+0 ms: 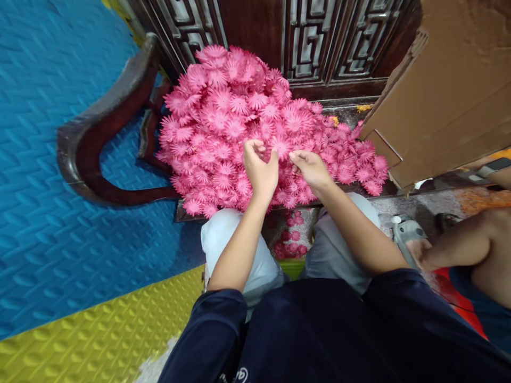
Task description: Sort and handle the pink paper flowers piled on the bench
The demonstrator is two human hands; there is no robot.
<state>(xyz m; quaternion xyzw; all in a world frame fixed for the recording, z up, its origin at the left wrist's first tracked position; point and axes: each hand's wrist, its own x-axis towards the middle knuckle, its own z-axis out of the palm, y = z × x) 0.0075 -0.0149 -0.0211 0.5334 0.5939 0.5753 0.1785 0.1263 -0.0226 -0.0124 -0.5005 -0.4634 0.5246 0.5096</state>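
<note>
A big heap of pink artificial flowers lies on a dark wooden bench seat in front of me. My left hand and my right hand are both over the near edge of the heap. Their fingertips pinch at one pink flower between them. A few pink flowers lie on the floor between my knees, below the bench edge.
A curved dark wooden armrest stands to the left over a blue foam mat; a yellow mat lies nearer. A cardboard box leans at the right. Another person's leg and sandalled foot are at the right. Carved wooden panels rise behind.
</note>
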